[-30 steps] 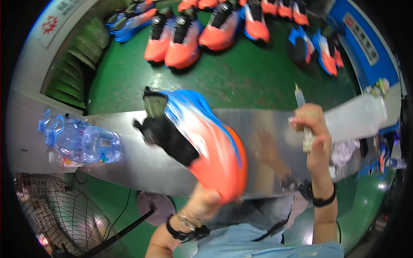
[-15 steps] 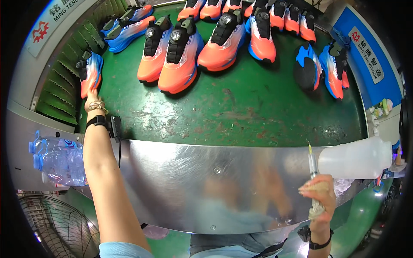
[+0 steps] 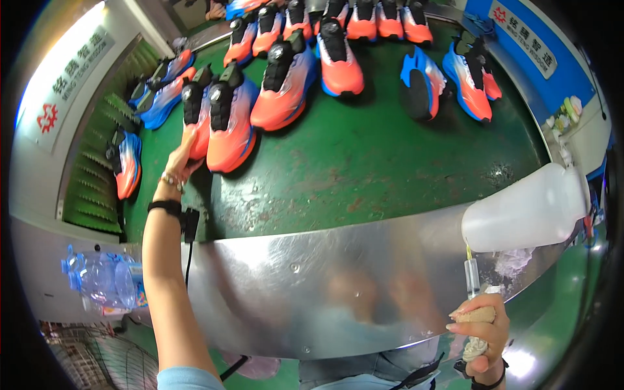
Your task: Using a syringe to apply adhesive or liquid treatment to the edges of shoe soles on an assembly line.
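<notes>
My left hand [image 3: 182,158] reaches out over the green bench and has its fingers around the toe of an orange, white and blue sneaker [image 3: 199,142] with a black tongue. A matching sneaker [image 3: 229,148] stands close on its right. Low on the right, my right hand [image 3: 486,328] is closed round a clear syringe [image 3: 472,278] with a yellowish tip pointing up. A tan block [image 3: 476,316] and a crumpled whitish cloth [image 3: 475,350] are held in the same hand. The syringe tip lies close to a white plastic bottle [image 3: 520,209] in view.
More sneakers [image 3: 341,75] stand in rows at the back; one [image 3: 421,91] lies on its side at right, sole showing. Another sneaker [image 3: 128,166] sits by the green flap curtain [image 3: 91,179]. A metal ledge [image 3: 279,305] runs along the front, with clear plastic bottles [image 3: 107,279] at left.
My left hand has left the toe of the far-left sneaker and moved right to a sneaker in the front row. The view has turned; my right hand still holds the syringe.
</notes>
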Motion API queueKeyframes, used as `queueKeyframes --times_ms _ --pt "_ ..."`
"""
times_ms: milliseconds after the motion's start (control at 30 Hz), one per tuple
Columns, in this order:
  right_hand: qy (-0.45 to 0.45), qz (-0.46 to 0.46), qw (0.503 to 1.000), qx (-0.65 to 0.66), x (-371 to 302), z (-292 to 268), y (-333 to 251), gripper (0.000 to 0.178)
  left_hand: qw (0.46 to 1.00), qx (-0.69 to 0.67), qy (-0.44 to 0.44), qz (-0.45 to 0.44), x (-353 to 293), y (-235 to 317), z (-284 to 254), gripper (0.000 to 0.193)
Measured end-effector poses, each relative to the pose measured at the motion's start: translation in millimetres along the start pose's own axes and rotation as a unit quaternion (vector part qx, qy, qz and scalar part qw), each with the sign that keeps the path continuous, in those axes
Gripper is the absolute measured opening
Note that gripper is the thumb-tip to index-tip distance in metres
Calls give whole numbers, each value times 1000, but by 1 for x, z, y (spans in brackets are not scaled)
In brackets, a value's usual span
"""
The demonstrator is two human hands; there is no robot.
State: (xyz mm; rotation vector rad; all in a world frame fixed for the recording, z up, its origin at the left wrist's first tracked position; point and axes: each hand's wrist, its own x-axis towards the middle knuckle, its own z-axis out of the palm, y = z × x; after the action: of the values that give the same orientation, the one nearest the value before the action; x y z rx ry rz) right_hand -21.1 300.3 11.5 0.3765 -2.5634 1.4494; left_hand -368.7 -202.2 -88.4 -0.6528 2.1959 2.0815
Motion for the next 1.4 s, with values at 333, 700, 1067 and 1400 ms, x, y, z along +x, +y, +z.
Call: queueKeyframes --times_ms 333,700,1067,1400 --pt "114 72 991 4 -44 -10 -13 68 994 -105 -40 -7 -100 -7 40 32" --pt "290 65 954 31 -123 -52 50 45 964 -208 -89 -138 -445 -65 2 51" --pt "382 23 729 568 -98 -56 102 46 987 156 -5 41 -497 -78 -22 43" --pt "381 72 804 452 -125 -50 103 49 923 -20 -68 377 -386 -17 58 46"
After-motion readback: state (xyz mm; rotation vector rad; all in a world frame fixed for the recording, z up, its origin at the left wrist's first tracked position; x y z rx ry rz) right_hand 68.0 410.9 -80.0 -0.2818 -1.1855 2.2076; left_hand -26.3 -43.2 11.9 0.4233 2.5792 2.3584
